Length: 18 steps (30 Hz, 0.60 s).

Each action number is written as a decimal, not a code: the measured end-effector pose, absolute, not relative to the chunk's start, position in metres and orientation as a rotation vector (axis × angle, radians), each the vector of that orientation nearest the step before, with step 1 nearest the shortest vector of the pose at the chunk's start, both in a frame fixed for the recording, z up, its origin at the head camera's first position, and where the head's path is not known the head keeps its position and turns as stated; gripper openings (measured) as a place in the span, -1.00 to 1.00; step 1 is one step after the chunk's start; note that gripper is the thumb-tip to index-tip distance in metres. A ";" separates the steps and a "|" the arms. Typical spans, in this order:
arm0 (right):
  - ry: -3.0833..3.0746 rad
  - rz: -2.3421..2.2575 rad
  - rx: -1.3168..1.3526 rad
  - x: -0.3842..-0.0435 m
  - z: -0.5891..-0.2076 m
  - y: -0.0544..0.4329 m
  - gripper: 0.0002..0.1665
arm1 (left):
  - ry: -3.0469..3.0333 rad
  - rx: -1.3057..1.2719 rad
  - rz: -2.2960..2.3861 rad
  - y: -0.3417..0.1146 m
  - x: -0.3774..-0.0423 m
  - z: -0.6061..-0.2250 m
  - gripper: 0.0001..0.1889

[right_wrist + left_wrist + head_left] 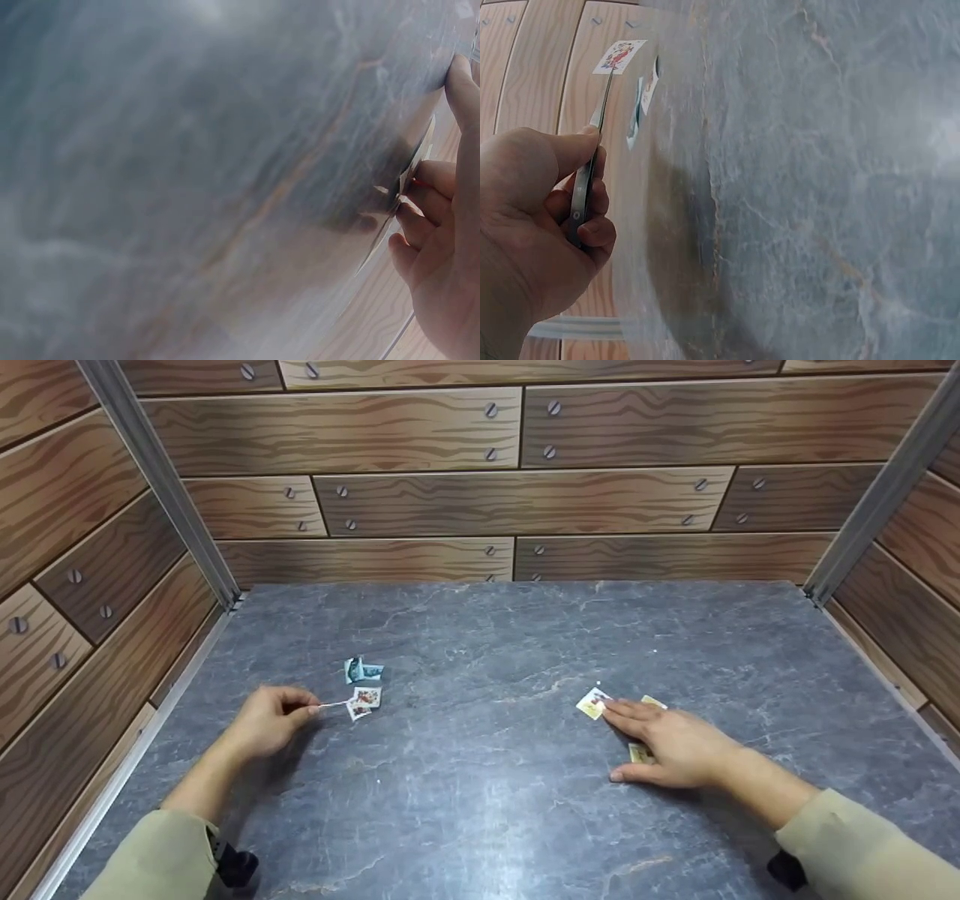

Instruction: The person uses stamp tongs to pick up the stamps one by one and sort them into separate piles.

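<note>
My left hand [270, 724] grips metal tweezers [583, 180] between thumb and fingers, above the table's left side. At their tip, in the left wrist view, is a small stamp-like paper [622, 54] with a red picture and white border. Just beyond in the head view lie a red-patterned paper square [368, 697] and blue papers [364, 670]. My right hand [679, 746] rests on the table at the right, fingers stretched and thumb apart. Its fingertips touch a yellow-and-white paper square [590, 704]. More yellowish papers [639, 754] show partly from under this hand.
The grey marbled tabletop [480, 660] stretches between the two hands. Wood-patterned walls [420, 502] enclose it at the back and on both sides. Metal posts [165, 480] stand at the back corners.
</note>
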State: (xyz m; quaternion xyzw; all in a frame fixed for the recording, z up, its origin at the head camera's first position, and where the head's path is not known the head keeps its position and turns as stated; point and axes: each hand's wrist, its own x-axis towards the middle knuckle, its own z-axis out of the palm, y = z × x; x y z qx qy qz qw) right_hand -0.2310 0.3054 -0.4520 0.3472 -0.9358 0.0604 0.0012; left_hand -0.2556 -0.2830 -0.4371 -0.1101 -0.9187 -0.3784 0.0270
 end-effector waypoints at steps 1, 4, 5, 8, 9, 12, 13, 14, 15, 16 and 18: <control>-2.938 0.189 1.090 -0.231 -0.452 0.306 0.14 | -2.839 -0.336 -1.165 -0.283 -0.255 -0.438 -0.87; -2.939 0.192 1.091 -0.231 -0.452 0.305 0.14 | -2.849 -0.311 -1.165 -0.284 -0.255 -0.440 -0.87; -2.939 0.194 1.091 -0.231 -0.452 0.305 0.14 | -2.855 -0.301 -1.169 -0.285 -0.255 -0.441 -0.87; -2.944 0.201 1.086 -0.230 -0.451 0.305 0.14 | -2.869 -0.288 -1.169 -0.285 -0.255 -0.442 -0.86; -2.945 0.202 1.083 -0.230 -0.451 0.306 0.14 | -2.872 -0.287 -1.166 -0.285 -0.255 -0.443 -0.85; -2.946 0.200 1.079 -0.230 -0.451 0.305 0.14 | -2.877 -0.291 -1.153 -0.286 -0.255 -0.443 -0.85; -2.945 0.197 1.079 -0.230 -0.451 0.305 0.14 | -2.879 -0.291 -1.148 -0.286 -0.255 -0.444 -0.85; -2.944 0.194 1.079 -0.230 -0.451 0.305 0.14 | -2.881 -0.284 -1.147 -0.286 -0.254 -0.444 -0.86; -2.943 0.193 1.080 -0.230 -0.451 0.305 0.14 | -2.883 -0.285 -1.141 -0.286 -0.254 -0.444 -0.86; -2.943 0.191 1.081 -0.230 -0.451 0.305 0.14 | -2.885 -0.281 -1.142 -0.286 -0.254 -0.444 -0.86; -2.939 0.192 1.086 -0.230 -0.451 0.305 0.14 | -2.888 -0.277 -1.140 -0.286 -0.254 -0.444 -0.87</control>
